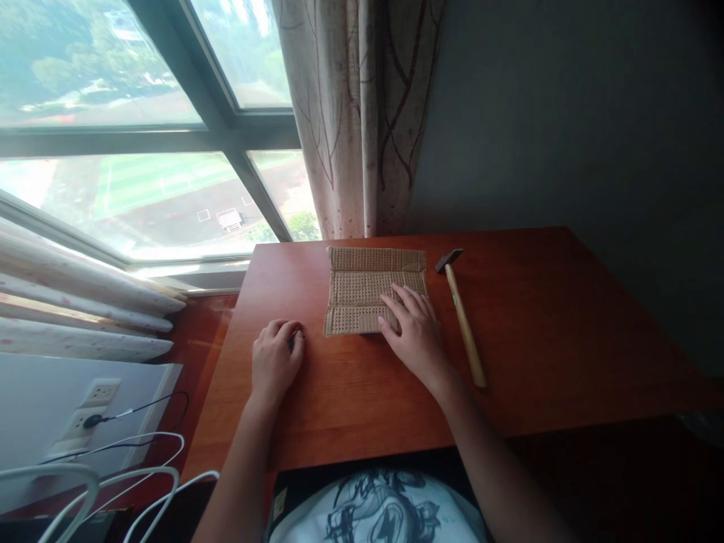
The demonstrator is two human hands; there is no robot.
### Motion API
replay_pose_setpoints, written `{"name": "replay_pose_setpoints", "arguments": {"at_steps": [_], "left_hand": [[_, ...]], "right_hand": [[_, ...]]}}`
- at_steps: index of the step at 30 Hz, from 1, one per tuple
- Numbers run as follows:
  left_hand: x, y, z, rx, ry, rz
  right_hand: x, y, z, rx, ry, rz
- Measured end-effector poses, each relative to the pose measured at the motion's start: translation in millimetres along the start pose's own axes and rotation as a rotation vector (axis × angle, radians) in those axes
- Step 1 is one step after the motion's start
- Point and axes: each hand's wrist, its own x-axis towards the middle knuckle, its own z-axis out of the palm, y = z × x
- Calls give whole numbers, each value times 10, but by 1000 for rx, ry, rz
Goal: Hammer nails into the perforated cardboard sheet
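Note:
A creased piece of cardboard [362,288] with rows of small punched holes lies on the wooden table. On its right part rests my right hand [414,326], palm down with the fingers spread. A bit of something blue shows under the cardboard's near edge. To the left of the cardboard, my left hand [277,351] is curled on the tabletop. Something small and dark pokes out by its thumb and fingertips, too hidden to name. Right of the cardboard lies a hammer [464,324], its metal head toward the wall and its wooden handle toward me.
The reddish-brown table [566,324] stands against a grey wall, with a patterned curtain [351,113] and a window [158,196] behind its left side. White cables [152,475] and a wall socket [84,418] with a black plug are at the lower left.

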Motion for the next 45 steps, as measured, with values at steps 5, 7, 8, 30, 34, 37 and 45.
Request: {"name": "replay_pose_setpoints", "arguments": {"at_steps": [5,7,8,30,34,37,45], "left_hand": [[-87,-99,-163,7,-114,63],[-101,-127,-204,16,-153,87],[-104,-140,-216,13,-167,97],[-191,102,-78,-4,-36,-49],[-206,111,-86,11,-36,-68],[-212,100,-98,-4,-32,-75],[-222,80,-176,113,-32,22]], "right_hand": [[-3,2,4,3,1,1],[-5,5,10,5,3,-1],[-5,7,12,7,3,-2],[-44,26,-60,-30,-39,-36],[-87,24,-114,-35,-65,-59],[-93,7,-145,-37,-63,-63],[-77,4,-148,-42,-64,-75]]}}
